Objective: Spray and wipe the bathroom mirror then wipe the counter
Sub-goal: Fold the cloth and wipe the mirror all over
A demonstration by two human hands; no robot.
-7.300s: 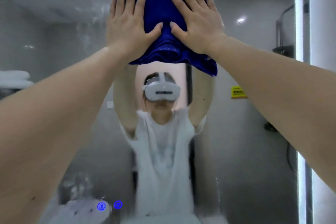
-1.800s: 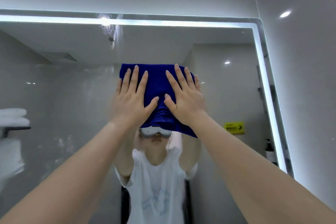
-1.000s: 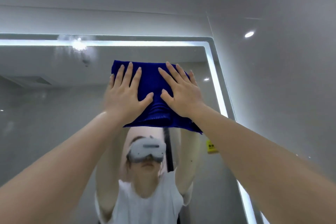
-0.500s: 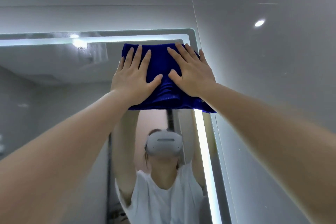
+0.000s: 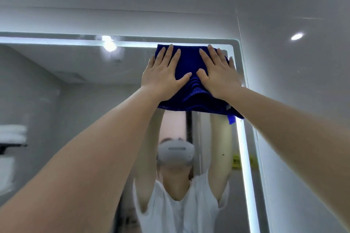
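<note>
White towels lie stacked on a dark shelf at far left. A blurred yellow sign shows lower right; 1 round light glows upper right.

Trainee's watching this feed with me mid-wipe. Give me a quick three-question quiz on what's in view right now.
1. True or false: the left hand and the right hand both press flat, fingers straight, on the cloth.
2. Which part of the mirror is the cloth on? A) bottom left, B) top right corner, C) centre.
3. Fill in: the cloth's colour is ___.
Key: 1 true; 2 B; 3 blue.
</note>
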